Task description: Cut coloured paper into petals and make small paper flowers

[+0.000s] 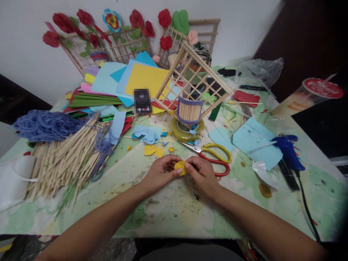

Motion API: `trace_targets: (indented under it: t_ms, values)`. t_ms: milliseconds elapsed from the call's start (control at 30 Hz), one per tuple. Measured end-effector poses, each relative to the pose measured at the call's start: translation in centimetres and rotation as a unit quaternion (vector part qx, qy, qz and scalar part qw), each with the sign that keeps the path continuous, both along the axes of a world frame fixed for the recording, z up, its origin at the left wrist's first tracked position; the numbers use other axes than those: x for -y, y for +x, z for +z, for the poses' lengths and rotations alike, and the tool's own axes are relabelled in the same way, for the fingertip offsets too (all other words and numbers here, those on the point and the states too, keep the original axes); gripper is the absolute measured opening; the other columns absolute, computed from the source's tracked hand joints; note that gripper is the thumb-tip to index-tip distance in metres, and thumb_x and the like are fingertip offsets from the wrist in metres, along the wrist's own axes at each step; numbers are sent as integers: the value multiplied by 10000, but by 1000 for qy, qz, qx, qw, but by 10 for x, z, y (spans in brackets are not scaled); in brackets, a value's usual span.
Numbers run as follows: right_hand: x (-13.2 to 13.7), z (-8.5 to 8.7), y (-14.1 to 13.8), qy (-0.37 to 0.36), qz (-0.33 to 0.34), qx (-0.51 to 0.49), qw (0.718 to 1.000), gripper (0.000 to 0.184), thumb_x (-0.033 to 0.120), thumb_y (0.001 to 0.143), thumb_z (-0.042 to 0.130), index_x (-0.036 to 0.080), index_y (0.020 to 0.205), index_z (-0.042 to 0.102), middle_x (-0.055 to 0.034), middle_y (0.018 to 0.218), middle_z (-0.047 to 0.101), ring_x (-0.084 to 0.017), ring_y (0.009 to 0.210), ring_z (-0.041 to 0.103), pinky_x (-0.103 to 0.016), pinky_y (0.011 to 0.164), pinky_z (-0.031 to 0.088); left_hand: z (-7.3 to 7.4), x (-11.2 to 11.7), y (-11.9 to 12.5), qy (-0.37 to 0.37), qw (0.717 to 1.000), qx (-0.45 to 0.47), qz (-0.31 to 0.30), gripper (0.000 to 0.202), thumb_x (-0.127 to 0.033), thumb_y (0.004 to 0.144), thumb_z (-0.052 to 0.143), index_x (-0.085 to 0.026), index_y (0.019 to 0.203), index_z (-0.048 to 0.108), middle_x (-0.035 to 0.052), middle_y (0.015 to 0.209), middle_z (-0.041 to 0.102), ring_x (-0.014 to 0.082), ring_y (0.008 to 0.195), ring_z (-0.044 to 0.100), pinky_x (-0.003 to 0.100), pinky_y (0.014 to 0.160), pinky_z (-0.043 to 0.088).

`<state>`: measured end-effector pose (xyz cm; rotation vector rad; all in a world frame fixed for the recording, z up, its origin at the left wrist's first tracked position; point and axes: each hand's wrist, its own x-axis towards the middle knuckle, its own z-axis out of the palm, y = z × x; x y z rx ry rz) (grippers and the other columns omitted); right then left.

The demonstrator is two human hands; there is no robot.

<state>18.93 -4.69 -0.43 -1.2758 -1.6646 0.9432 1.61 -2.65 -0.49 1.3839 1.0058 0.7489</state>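
Note:
My left hand (160,172) and my right hand (202,174) meet near the table's front middle. Both pinch one small yellow paper piece (180,167) between thumbs and fingertips, just above the stained tabletop (163,210). Scissors with red and yellow handles (214,156) lie right beside my right hand, blades pointing left. A few more yellow paper scraps (153,150) lie just beyond my hands, and light blue cut pieces (148,133) sit behind those.
A heap of wooden sticks (65,159) with blue yarn (43,125) fills the left. Stacked coloured paper (130,81), stick lattices with red paper flowers (108,40), a small stick cup on a tape roll (189,125), a blue glue gun (288,150) and a lidded cup (310,96) surround the hands.

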Motion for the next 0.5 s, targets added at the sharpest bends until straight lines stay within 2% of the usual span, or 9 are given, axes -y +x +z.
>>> trace_targets:
  t_ms: [100, 233, 500]
  values:
    - [0, -1, 0, 4, 2, -1, 1000, 189, 265, 860, 471, 186, 717, 566, 1, 647, 578, -130, 609, 518, -246, 579, 389, -1, -1, -1, 40, 998, -45, -21, 242, -373, 731, 661, -154, 828, 631, 19, 718, 596, 126, 648, 528, 243, 592, 429]
    - [0, -2, 0, 14, 10, 12, 1000, 190, 260, 860, 477, 187, 705, 559, 5, 634, 568, -127, 599, 512, -241, 570, 380, 2, -3, -2, 102, 991, -83, -30, 257, -389, 782, 591, -151, 690, 613, 17, 646, 569, 125, 616, 493, 243, 575, 386]
    - [0, 1, -1, 27, 18, 32, 999, 186, 255, 853, 485, 187, 700, 567, 0, 630, 579, -129, 587, 512, -239, 557, 380, 2, -1, 0, 78, 994, -79, 0, 247, -373, 778, 562, -153, 666, 557, 1, 632, 522, 122, 601, 466, 236, 557, 370]
